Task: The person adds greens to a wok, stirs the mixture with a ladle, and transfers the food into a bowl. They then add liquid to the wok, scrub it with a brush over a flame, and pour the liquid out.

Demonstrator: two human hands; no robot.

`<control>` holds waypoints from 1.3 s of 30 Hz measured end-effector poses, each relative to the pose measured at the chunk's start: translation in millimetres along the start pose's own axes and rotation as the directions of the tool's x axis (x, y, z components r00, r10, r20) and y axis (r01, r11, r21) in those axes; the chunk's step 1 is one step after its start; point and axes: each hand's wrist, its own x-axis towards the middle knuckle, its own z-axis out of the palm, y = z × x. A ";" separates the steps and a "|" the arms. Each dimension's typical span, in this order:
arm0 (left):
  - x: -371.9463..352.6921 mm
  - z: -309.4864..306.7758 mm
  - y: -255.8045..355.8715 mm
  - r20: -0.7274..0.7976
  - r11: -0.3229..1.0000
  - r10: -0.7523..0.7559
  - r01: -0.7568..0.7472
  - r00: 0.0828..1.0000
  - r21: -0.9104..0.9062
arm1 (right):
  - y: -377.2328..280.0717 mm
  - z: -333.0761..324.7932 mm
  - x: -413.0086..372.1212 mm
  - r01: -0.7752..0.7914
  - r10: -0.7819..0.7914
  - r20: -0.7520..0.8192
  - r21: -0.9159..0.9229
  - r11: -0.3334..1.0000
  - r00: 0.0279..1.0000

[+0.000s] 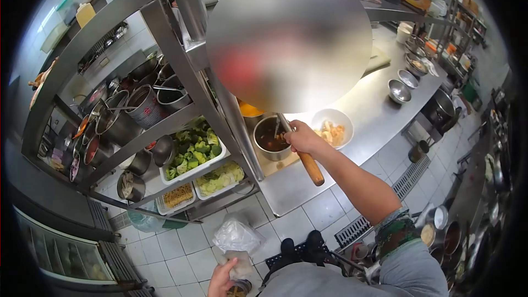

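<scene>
My right hand [301, 136] is closed around a long-handled metal utensil with a wooden grip [311, 169]. Its shaft runs up past the rim of a metal pot [273, 155] holding dark liquid, and its far end is lost in the blurred patch. Beside that hand stands a white bowl [348, 132] with pale and orange pieces of food. Low in the view, my left hand [221, 279] has its thumb and fingers bent at a clear plastic bag [236, 235] and seems to grip it; the fingers are partly hidden.
Left of the steel counter [297, 191], a metal rack post [190, 71] rises beside trays of broccoli [195, 151], cut cabbage [221, 177] and noodles [177, 194]. Several metal pots crowd the left shelf. Steel bowls [399, 91] sit at the counter's far right. A floor drain [353, 232] lies below.
</scene>
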 end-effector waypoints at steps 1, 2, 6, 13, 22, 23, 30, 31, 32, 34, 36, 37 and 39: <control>-5.2 1.2 -2.3 -0.004 1.000 -0.004 0.003 1.000 -0.030 | 0.2 -0.3 5.0 -0.001 0.001 0.002 0.029 1.000 1.000; -5.5 -0.7 -8.2 -0.021 0.999 0.000 -0.001 1.000 -0.047 | 3.4 -0.6 11.0 -0.004 0.004 0.007 0.032 0.999 1.000; 0.0 0.3 -28.5 -0.040 0.992 0.017 -0.022 0.999 -0.126 | 4.0 -6.4 25.3 -0.017 0.016 0.038 0.022 1.000 0.999; 26.5 1.5 -46.3 -0.044 0.998 0.003 -0.005 0.999 -0.060 | 2.0 -15.7 44.6 -0.113 0.103 0.094 0.106 0.988 0.990; 28.1 -2.9 -42.6 -0.063 0.990 0.028 -0.037 0.998 -0.139 | -23.0 -45.7 31.2 -0.329 0.095 0.360 0.674 0.661 0.928; 26.5 -0.7 -39.0 -0.083 0.990 0.032 -0.043 0.996 -0.136 | -27.1 -47.3 29.2 -0.350 0.075 0.387 0.714 0.606 0.919; 48.9 -14.2 -43.1 -0.017 0.980 0.025 -0.028 1.000 -0.195 | -64.7 -51.5 19.9 -0.444 -0.066 0.470 0.864 0.236 0.880; 59.0 -22.7 -49.7 0.014 0.976 0.020 -0.016 1.000 -0.219 | -68.8 -48.9 18.4 -0.448 -0.087 0.471 0.871 0.202 0.878; 54.6 -20.3 -48.9 0.020 0.974 0.038 -0.032 0.999 -0.222 | -70.9 -45.0 15.2 -0.435 -0.082 0.460 0.875 0.215 0.884; 46.8 -9.4 -37.3 0.035 0.970 0.093 -0.083 0.995 -0.230 | -82.0 -39.6 12.8 -0.400 -0.092 0.433 0.882 0.250 0.897; 59.5 -19.4 -34.1 0.051 0.967 0.067 -0.052 0.996 -0.249 | -86.4 -40.1 17.6 -0.421 -0.090 0.448 0.879 0.222 0.889; 57.9 -26.6 -42.6 0.056 0.967 0.032 -0.017 0.998 -0.254 | -74.2 -41.2 32.5 -0.428 -0.095 0.456 0.876 0.224 0.885; 53.9 -30.8 -41.5 0.094 0.964 0.104 -0.077 0.990 -0.253 | -75.7 -35.0 24.2 -0.352 -0.101 0.397 0.885 0.304 0.912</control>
